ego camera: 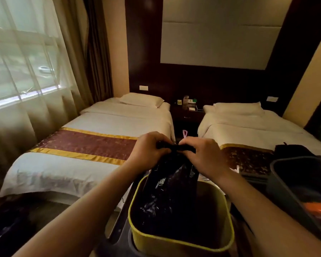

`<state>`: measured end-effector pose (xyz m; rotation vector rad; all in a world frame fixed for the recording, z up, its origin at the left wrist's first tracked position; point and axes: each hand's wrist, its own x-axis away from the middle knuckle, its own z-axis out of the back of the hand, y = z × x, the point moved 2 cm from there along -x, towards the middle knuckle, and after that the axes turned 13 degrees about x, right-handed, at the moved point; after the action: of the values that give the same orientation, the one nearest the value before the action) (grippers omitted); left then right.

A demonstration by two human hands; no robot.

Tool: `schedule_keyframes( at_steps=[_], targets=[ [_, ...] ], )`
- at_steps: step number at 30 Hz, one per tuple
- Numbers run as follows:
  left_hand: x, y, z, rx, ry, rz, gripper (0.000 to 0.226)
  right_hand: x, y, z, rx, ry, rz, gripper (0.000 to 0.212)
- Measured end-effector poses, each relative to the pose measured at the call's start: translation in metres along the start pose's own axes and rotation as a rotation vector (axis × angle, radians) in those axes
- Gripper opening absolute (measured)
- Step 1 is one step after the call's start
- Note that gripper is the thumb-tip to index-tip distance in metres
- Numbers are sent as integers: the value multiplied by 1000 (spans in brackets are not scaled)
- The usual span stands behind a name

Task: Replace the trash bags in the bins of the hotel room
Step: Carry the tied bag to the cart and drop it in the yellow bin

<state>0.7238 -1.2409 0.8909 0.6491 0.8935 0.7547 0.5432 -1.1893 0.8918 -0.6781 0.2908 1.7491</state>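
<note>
Both hands (176, 151) side by side, pinching black trash bag (171, 182) above bin (174, 241).

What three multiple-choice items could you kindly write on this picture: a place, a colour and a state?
1. Where does the black bag hang? A over the bin B on a chair C on a desk
2. What colour is the bin's rim? A red B yellow C white
3. How is the bag held? A left hand and right hand both grip its top B by one hand C untouched
Answers: 1 A, its lower part sits inside the rim; 2 B, a yellow band shows; 3 A, fingers curl round its bunched top.
</note>
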Motion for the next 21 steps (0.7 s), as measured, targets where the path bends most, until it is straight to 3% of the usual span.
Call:
schedule_keyframes(
  at_steps=[4,12,16,19,21],
  targets=[
    [20,-28,-24,-121,-149,-38,18,41,21,-34,-26,-93,70,21],
    [69,-72,-63,-311,-415,37,26,85,32,-89,114,-537,115,36],
    [83,-83,-78,-401,-619,175,36,96,26,-102,105,-811,95,46],
    [91,-92,-89,-470,-840,314,46,112,26,-112,177,-1168,151,73],
    [99,-98,-97,-543,-994,399,57,123,26,-118,280,-1368,232,77]
  ],
)
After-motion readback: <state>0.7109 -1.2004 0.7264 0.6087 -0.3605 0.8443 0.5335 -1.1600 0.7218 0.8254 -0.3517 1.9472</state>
